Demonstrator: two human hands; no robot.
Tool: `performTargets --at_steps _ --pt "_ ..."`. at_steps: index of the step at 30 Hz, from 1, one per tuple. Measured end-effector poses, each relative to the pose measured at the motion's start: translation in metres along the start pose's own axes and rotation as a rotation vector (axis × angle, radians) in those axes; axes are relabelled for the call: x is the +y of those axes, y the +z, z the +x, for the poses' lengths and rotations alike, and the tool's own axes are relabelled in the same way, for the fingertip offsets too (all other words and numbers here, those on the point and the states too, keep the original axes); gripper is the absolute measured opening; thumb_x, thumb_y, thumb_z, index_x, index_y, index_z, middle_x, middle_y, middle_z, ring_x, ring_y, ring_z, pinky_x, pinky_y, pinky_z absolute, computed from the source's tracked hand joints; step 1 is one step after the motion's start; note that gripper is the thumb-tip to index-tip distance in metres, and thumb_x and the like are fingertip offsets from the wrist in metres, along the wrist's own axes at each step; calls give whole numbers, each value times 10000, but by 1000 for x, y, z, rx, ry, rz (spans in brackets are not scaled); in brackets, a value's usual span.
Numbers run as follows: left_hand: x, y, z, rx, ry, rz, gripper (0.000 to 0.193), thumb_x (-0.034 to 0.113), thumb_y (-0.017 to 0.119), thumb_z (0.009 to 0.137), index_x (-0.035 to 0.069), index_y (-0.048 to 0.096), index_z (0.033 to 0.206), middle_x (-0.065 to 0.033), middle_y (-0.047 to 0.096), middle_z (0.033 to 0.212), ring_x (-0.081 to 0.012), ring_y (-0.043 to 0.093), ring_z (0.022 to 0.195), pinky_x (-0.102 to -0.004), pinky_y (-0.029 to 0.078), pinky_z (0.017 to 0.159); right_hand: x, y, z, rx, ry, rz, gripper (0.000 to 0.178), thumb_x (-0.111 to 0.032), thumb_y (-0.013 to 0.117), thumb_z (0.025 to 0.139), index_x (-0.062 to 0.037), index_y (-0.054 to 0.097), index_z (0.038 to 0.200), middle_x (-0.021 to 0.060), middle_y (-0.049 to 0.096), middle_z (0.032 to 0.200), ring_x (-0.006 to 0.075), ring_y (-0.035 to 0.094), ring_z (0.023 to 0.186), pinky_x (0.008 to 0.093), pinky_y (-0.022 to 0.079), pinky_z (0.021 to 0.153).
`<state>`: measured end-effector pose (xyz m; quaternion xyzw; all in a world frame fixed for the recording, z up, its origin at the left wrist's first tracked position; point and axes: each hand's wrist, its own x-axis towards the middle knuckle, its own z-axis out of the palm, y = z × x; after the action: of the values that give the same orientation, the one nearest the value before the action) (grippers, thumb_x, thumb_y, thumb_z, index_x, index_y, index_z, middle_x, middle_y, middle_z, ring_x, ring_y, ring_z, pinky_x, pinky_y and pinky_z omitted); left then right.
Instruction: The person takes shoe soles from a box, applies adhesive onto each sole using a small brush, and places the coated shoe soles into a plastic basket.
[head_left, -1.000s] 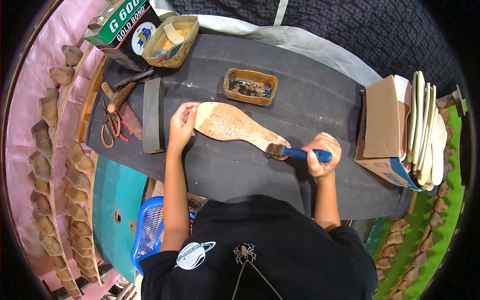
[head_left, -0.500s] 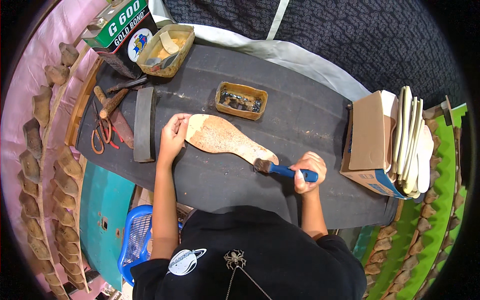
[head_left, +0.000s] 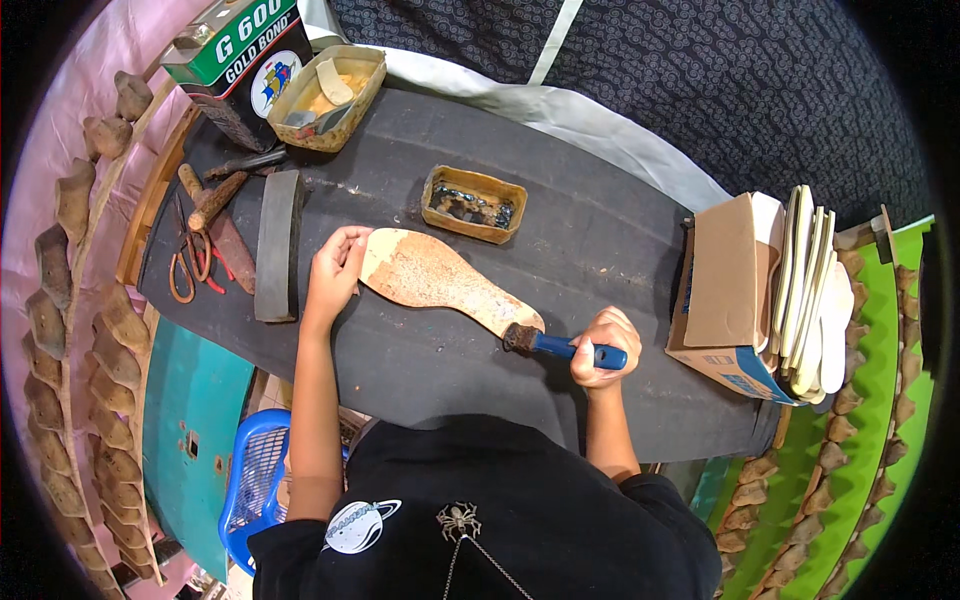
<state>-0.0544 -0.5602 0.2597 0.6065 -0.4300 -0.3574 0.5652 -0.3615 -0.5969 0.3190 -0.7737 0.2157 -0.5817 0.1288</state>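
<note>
hands: 2; left hand [head_left: 337, 277] pinching wide end of sole piece [head_left: 440, 275]; right hand [head_left: 605, 345] closed round brush [head_left: 552, 345] handle
sole piece: 1; between hands, over dark table [head_left: 440, 372]
brush: 1; bristles at sole piece's narrow end
tubs: 2; small tub [head_left: 460, 226] just beyond sole piece; bigger tub [head_left: 320, 138] beside 1 can [head_left: 235, 105]
left side: 1 grey block [head_left: 278, 245]; 1 pair of scissors [head_left: 188, 242]
box: 1 [head_left: 722, 270]; pale sheets [head_left: 800, 300] overlap, cannot count
in the way: right hand covers part of brush handle
</note>
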Motion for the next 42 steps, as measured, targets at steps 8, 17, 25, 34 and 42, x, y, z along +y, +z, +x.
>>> performTargets --at_steps 8,17,25,34,42 --pt "1 -1 -1 -10 9 18 191 137 446 874 -14 525 961 6 568 771 1 452 576 -154 307 369 11 -28 -3 20 20 -18 163 -102 484 620 -49 404 488 35 416 404 166 369 339 269 300 400" --pt "3 -1 -3 10 -25 31 186 128 445 875 -17 525 960 -10 576 788 -13 480 631 -154 329 399 13 12 5 60 80 -57 181 -41 534 667 -38 436 514 49 456 463 161 405 401 267 328 427" --pt "4 -3 -2 -12 -3 22 193 140 447 877 -19 529 952 -6 579 783 -14 480 636 -159 338 414 11 -17 5 2 100 -83 201 -20 522 645 -49 409 482 62 420 442 209 412 374 286 338 428" --pt "1 0 -2 -6 18 44 188 123 445 873 -26 526 954 -12 579 786 -23 485 641 -162 352 428 13 9 8 144 174 -35 171 -41 528 680 -34 487 514 59 476 460 204 463 409 292 379 450" --pt "1 -3 -3 5 -1 27 183 116 449 869 -26 524 957 -6 565 762 -13 457 588 -163 333 385 14 -14 2 74 172 -76 203 -48 514 670 -38 432 484 67 434 433 216 435 396 289 352 444"
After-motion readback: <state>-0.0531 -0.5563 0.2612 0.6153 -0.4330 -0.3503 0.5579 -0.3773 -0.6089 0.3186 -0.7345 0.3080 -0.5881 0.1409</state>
